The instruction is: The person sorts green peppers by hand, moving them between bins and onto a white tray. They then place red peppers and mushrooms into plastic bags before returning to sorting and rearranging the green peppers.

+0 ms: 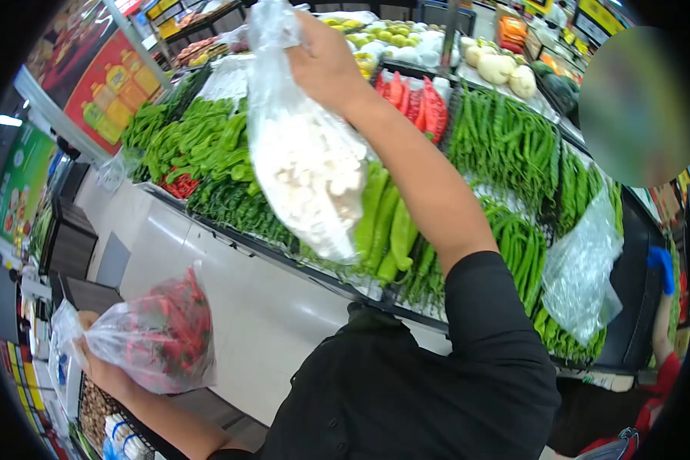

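My right hand (326, 61) grips the gathered neck of a clear plastic bag (307, 169) holding white pieces, raised in front of the vegetable display. At the lower left, my left hand (92, 349) is closed round the twisted neck of another clear bag (165, 333), full of red peppers with some green bits. Behind the white bag lie light green long peppers (383, 222) and leafy-looking green peppers (207, 138). The two bags are well apart.
Red peppers (414, 100), thin green peppers (506, 138) and pale round vegetables (498, 67) fill the stand. An empty-looking plastic bag (583, 268) lies on its right part. At the far right is another person's blue-gloved hand (662, 268).
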`<state>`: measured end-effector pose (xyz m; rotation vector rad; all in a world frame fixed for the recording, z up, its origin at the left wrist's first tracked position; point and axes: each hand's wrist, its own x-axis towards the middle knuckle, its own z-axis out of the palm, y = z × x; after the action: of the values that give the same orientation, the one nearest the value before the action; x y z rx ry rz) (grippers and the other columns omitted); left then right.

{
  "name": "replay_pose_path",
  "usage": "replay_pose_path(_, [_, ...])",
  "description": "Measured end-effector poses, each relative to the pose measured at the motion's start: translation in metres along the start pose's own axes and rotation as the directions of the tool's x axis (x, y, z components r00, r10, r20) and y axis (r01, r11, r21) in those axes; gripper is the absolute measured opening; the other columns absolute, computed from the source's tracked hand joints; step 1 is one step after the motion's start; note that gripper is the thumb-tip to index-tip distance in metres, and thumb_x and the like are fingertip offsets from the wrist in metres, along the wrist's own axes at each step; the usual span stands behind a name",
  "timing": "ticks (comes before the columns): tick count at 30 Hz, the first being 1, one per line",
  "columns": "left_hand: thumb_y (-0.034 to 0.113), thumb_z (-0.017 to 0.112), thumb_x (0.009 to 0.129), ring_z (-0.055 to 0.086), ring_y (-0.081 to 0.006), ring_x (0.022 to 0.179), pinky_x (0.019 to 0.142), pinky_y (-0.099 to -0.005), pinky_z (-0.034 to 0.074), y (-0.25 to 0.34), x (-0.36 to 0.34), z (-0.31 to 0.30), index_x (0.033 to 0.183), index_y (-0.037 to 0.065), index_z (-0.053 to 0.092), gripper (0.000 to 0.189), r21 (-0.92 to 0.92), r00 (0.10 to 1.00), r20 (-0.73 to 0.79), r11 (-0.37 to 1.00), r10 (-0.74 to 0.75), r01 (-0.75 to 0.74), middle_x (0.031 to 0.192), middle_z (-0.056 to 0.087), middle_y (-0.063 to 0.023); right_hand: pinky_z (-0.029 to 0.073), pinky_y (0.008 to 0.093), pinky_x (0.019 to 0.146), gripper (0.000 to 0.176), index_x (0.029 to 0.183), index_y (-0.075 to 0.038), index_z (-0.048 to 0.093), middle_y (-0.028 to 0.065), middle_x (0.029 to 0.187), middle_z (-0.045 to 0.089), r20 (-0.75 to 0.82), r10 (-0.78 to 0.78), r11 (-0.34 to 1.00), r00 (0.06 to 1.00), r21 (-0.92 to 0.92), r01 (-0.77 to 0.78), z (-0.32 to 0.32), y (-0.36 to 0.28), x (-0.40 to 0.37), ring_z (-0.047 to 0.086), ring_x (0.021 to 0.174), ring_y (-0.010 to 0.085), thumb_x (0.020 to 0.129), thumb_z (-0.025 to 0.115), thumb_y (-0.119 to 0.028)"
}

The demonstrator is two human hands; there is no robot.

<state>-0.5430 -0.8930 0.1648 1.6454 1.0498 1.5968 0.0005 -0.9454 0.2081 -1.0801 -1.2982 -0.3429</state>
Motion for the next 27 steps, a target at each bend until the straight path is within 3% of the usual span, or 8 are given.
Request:
replay_pose_path(1, [0.022, 0.051, 0.105, 0.059, -0.0189, 0.094, 0.084, -0.0315, 0.049, -0.001, 0.009, 0.014, 0.114, -0.005, 0.060, 0.030, -0.045, 0.999, 0.027, 0.999, 0.028, -0.027, 0.108, 0.064, -0.0116, 0.049, 0.0463, 0.070, 0.017, 0.101, -0.006, 0.061, 0.0245, 0.085, 0.064, -0.050, -0.059, 0.998, 0.997, -0.028, 0.057, 0.005, 0.008, 0.007, 0.062, 0.083, 0.0456, 0.091, 0.060, -0.020])
replay_pose_path(6, [0.029, 0.044, 0.109, 0.055, -0.0126, 0.080, 0.074, -0.0288, 0.046, -0.022, 0.057, 0.092, 0.102, 0.001, 0.061, 0.033, -0.020, 0.997, -0.053, 0.998, 0.055, -0.056, 0.093, 0.061, -0.0044, 0.051, 0.0411, 0.079, 0.024, 0.111, -0.007, 0.064, 0.0212, 0.092, 0.068, -0.033, -0.039, 0.999, 0.999, -0.005, 0.039, 0.010, 0.056, 0.038, 0.066, 0.085, 0.0389, 0.090, 0.055, -0.013])
replay_pose_path(7, [0.028, 0.044, 0.109, 0.055, -0.0129, 0.080, 0.074, -0.0290, 0.046, -0.024, 0.068, 0.106, 0.102, 0.001, 0.060, 0.033, -0.110, 0.997, -0.025, 0.991, 0.078, -0.081, 0.092, 0.060, -0.0047, 0.051, 0.0400, 0.082, 0.027, 0.113, -0.007, 0.065, 0.0207, 0.096, 0.068, -0.073, -0.059, 0.998, 0.996, 0.011, 0.060, 0.010, 0.062, 0.042, 0.066, 0.088, 0.0375, 0.089, 0.054, -0.011])
replay_pose_path(9, [0.028, 0.043, 0.109, 0.055, -0.0136, 0.079, 0.074, -0.0294, 0.047, -0.032, 0.081, 0.126, 0.102, 0.001, 0.059, 0.033, -0.273, 0.993, 0.053, 0.958, 0.107, -0.089, 0.090, 0.060, -0.0054, 0.050, 0.0307, 0.091, 0.042, 0.126, -0.001, 0.062, 0.0081, 0.111, 0.071, 0.016, 0.023, 0.998, 1.000, -0.057, -0.022, 0.001, 0.079, 0.049, 0.064, 0.100, 0.0150, 0.088, 0.044, 0.000])
replay_pose_path(13, [0.025, 0.045, 0.109, 0.054, -0.0126, 0.078, 0.071, -0.0282, 0.046, -0.044, 0.097, 0.144, 0.100, 0.002, 0.056, 0.027, -0.377, 0.998, -0.053, 0.925, 0.033, -0.051, 0.088, 0.056, -0.0047, 0.050, 0.0277, 0.088, 0.041, 0.126, 0.002, 0.061, 0.0058, 0.107, 0.070, -0.002, 0.083, 0.991, 0.997, -0.104, -0.083, 0.007, 0.100, 0.072, 0.062, 0.096, 0.0137, 0.088, 0.046, -0.001])
replay_pose_path(19, [0.026, 0.045, 0.109, 0.056, -0.0123, 0.080, 0.075, -0.0295, 0.048, -0.105, 0.142, 0.081, 0.104, 0.001, 0.058, 0.028, -0.124, 0.982, -0.189, 0.992, 0.010, -0.034, 0.092, 0.059, -0.0043, 0.049, 0.0272, 0.084, 0.034, 0.124, 0.001, 0.062, 0.0049, 0.107, 0.069, -0.086, 0.067, 0.966, 0.994, -0.244, -0.086, 0.029, 0.132, 0.109, 0.062, 0.093, 0.0123, 0.093, 0.050, -0.008])
replay_pose_path(23, [0.029, 0.048, 0.108, 0.060, -0.0168, 0.092, 0.083, -0.0313, 0.050, -0.159, 0.177, 0.019, 0.122, -0.004, 0.059, 0.038, -0.107, 0.933, -0.344, 0.992, -0.103, 0.070, 0.107, 0.064, -0.0097, 0.049, 0.0278, 0.084, 0.031, 0.121, 0.001, 0.064, 0.0056, 0.106, 0.069, -0.182, 0.072, 0.953, 0.981, -0.278, -0.121, 0.056, 0.139, 0.123, 0.061, 0.094, 0.0136, 0.095, 0.052, -0.012])
replay_pose_path(27, [0.031, 0.055, 0.105, 0.061, -0.0219, 0.101, 0.092, -0.0368, 0.049, -0.217, 0.217, -0.043, 0.121, -0.007, 0.058, 0.042, -0.099, 0.995, -0.090, 0.993, 0.053, -0.062, 0.113, 0.065, -0.0140, 0.047, 0.0299, 0.086, 0.028, 0.115, 0.002, 0.065, 0.0065, 0.104, 0.069, -0.341, 0.023, 0.863, 0.940, -0.468, -0.191, 0.101, 0.123, 0.117, 0.061, 0.095, 0.0161, 0.096, 0.054, -0.016])
